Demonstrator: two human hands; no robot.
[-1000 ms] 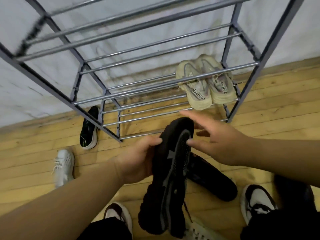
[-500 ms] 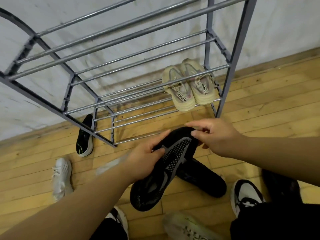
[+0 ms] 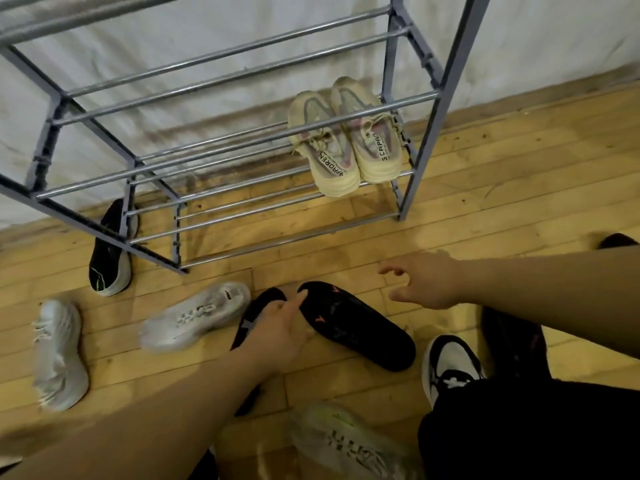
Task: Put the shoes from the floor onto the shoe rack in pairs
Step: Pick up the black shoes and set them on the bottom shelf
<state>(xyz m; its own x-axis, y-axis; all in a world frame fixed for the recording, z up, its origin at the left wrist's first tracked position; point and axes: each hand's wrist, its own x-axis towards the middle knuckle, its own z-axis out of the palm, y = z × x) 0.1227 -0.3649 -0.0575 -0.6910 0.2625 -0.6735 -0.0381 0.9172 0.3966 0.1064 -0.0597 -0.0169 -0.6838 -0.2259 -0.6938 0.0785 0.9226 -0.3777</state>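
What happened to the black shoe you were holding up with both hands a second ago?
The black shoe went down to the floor, right beside the other black shoe. The right hand let go of it and hovers open; the left hand still holds it. The beige pair stayed on the shoe rack.

Left hand (image 3: 281,330) grips black shoe (image 3: 260,309) on floor (image 3: 519,174) beside mate (image 3: 356,329) — right hand (image 3: 424,283) hovers, fingers loose

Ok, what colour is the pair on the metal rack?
Cream-beige knit trainers with greyish sides; head view.
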